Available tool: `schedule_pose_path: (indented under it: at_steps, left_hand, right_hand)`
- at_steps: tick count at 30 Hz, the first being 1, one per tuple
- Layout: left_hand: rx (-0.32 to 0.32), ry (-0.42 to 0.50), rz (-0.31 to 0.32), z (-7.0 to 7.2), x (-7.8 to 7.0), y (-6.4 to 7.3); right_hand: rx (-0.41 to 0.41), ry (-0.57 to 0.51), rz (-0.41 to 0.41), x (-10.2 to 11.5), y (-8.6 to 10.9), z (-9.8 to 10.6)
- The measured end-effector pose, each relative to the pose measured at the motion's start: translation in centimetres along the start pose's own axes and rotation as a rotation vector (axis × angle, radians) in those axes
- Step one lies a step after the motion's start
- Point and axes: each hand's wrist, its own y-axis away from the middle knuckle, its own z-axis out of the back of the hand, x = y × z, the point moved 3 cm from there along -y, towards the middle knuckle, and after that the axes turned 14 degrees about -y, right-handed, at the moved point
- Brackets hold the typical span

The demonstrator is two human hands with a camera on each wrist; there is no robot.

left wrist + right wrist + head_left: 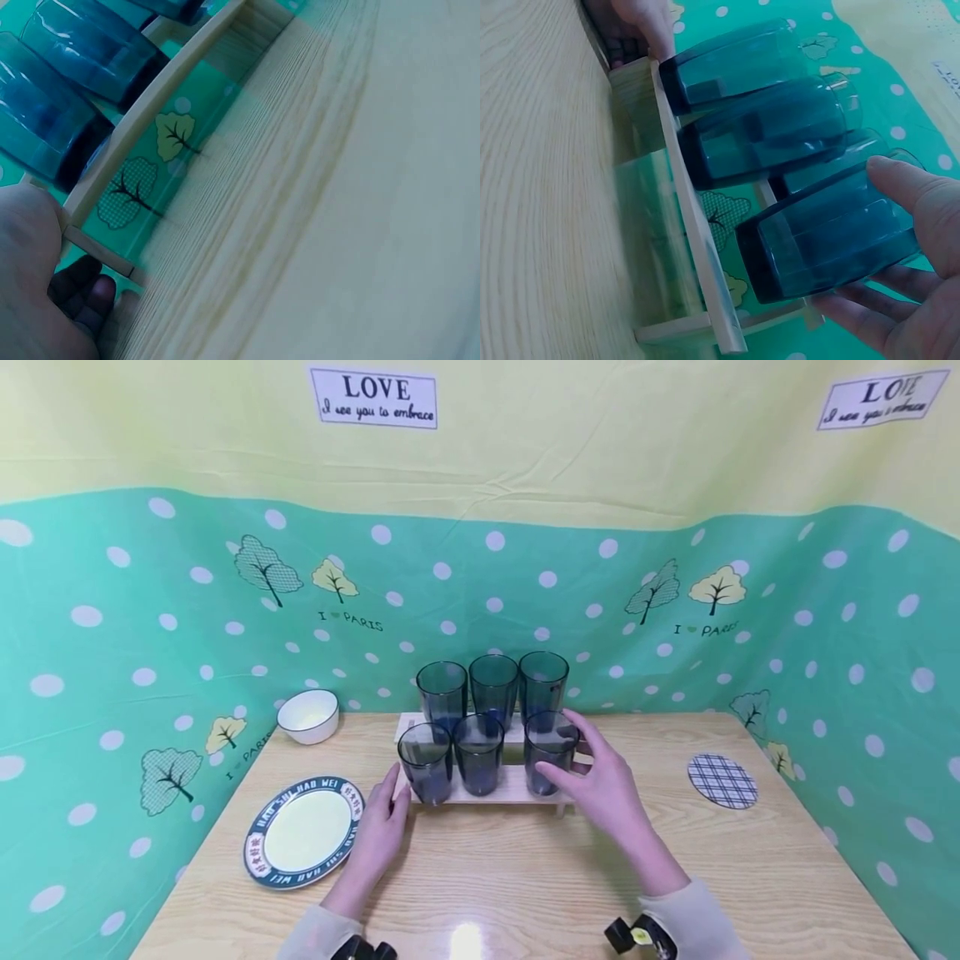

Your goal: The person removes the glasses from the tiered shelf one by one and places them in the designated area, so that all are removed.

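A two-step wooden rack point(504, 795) bears dark blue-tinted drinking glasses in two rows. My right hand point(606, 785) grips the front row's right glass point(551, 760), thumb on the near side and fingers on the far side. In the right wrist view, a gap shows between this glass's base and the rack's front edge point(697, 247). At the rack's left end, my left hand point(381, 822) holds the rack, its fingers curled by the end leg point(101, 251). The front left glass point(426, 764) and front middle glass point(478, 756) stand on the lower step, close together.
Behind, the upper step carries a row of glasses point(442, 689). To the left are a white bowl point(307, 717) and a blue-rimmed plate point(303, 835). A round checked coaster point(723, 781) lies at the right. A patterned cloth point(495, 568) hangs behind and beside the wooden table point(480, 877).
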Motion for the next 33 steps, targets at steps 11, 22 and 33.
schedule_pose_path:
  at_steps: [11, 22, 33]
  left_hand:
    - [0.005, 0.0, -0.003, 0.0, 0.4, -0.4]
    - [0.008, 0.009, 0.004, -0.1, 0.3, -0.1]
    - [-0.022, -0.007, -0.011, 0.1, 0.0, 0.2]
  right_hand:
    - [-0.033, 0.005, 0.025, 0.0, 0.0, 2.4]
    - [-0.093, 0.065, 0.039, 0.0, 0.1, 5.1]
    - [-0.16, 0.11, 0.034, -0.8, -0.6, 7.2]
